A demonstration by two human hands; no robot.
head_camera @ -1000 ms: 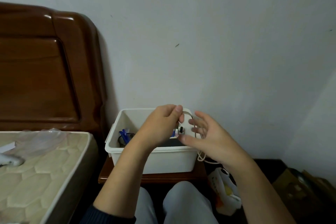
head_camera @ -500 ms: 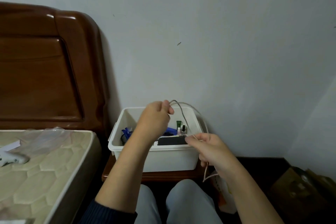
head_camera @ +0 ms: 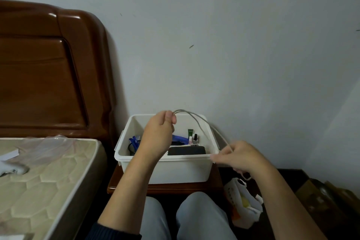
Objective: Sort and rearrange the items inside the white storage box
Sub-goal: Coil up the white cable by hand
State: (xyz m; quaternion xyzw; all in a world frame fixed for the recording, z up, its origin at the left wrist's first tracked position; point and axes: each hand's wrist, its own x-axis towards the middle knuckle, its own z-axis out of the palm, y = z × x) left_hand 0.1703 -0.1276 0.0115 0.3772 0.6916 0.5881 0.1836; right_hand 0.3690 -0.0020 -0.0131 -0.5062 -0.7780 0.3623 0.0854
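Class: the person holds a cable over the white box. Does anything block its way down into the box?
Nothing visible does. The cable arches between left hand and right hand above the open white box.

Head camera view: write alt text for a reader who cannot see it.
A person's left hand and right hand stretch a thin grey cable in an arc over an open white plastic storage box on a brown wooden stand. Inside the box are a flat black case, small bottles and blue items.
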